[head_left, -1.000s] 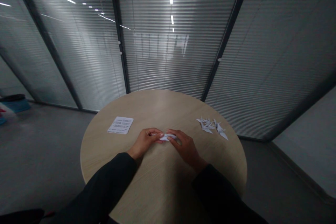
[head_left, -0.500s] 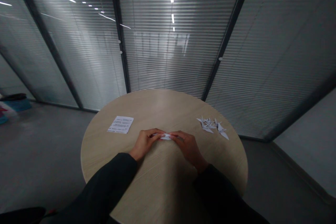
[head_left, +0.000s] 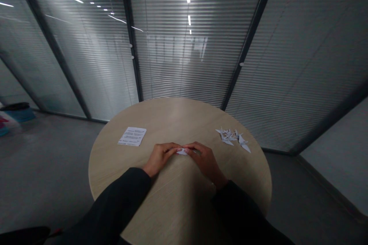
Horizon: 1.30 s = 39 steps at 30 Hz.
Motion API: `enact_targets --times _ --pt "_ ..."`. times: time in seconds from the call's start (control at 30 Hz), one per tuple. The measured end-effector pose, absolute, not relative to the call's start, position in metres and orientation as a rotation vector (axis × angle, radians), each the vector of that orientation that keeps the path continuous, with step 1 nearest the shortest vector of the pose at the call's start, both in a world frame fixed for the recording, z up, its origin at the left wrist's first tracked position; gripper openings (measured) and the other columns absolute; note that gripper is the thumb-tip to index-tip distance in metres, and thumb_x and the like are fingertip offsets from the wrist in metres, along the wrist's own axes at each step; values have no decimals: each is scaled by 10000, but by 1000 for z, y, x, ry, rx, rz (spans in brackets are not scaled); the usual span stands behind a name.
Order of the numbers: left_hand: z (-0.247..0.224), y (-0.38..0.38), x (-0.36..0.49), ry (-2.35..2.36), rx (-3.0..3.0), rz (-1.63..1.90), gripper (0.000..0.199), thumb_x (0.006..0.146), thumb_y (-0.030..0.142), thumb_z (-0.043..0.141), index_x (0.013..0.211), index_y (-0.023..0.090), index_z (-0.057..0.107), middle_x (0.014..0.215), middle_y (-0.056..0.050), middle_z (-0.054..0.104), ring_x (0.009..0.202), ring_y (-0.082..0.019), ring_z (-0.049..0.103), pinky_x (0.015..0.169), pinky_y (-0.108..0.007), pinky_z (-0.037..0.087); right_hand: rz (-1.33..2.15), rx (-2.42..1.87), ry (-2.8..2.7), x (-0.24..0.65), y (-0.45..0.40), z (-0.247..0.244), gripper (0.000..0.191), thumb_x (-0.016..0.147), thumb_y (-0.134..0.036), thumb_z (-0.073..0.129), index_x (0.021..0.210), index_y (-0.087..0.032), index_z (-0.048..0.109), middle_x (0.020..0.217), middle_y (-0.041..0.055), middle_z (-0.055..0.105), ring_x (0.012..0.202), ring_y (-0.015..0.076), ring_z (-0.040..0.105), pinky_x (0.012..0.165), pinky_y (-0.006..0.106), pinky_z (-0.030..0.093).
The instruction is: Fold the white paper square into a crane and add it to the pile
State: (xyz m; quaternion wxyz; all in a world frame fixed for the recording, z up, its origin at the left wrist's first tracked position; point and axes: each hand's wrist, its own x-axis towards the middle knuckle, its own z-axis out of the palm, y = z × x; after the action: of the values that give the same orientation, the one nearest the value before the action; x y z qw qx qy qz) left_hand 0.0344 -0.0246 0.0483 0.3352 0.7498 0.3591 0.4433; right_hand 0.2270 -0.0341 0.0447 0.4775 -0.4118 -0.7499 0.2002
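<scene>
The left hand (head_left: 158,159) is now pinching closer to the right hand (head_left: 203,159), and less of the small folded white paper (head_left: 182,152) is showing between them. Both hands' fingertips are gripping it above the middle of the round pale wooden table (head_left: 172,120). Its long axis is running left to right; its front end is staying unclear. A blue, black-rimmed container (head_left: 20,115) is standing on the grey floor (head_left: 57,153), its contents indistinct.
</scene>
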Motion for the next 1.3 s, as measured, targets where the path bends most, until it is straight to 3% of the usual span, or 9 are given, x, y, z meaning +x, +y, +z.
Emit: enact_targets --times 0.53,0.73,1.0,1.3 --pt "38 -19 38 922 1734 1126 282 852 380 578 858 141 726 843 -69 738 752 -199 680 731 -288 529 197 -1002 -1908 226 -35 37 207 917 -313 534 870 -224 714 840 47 728 792 191 677 752 302 527" --pt "40 -19 37 997 1852 1109 243 802 362 660 942 174 724 902 -63 745 836 -207 676 777 -284 492 226 -1035 -1891 225 -35 38 188 908 -296 549 837 -203 696 809 49 719 770 185 674 727 289 517" --pt "44 -23 37 973 1866 1146 239 847 338 578 827 156 732 776 -53 722 705 -171 640 694 -257 460 218 -1052 -1902 219 -36 37 131 894 -233 534 808 -202 627 779 35 664 756 172 634 704 270 486" --pt "44 -22 47 948 1562 1061 286 750 420 646 726 137 684 668 -35 652 640 -160 573 610 -258 440 137 -1064 -1968 215 -39 35 167 902 -183 442 793 -202 567 780 44 615 764 178 579 708 274 440"
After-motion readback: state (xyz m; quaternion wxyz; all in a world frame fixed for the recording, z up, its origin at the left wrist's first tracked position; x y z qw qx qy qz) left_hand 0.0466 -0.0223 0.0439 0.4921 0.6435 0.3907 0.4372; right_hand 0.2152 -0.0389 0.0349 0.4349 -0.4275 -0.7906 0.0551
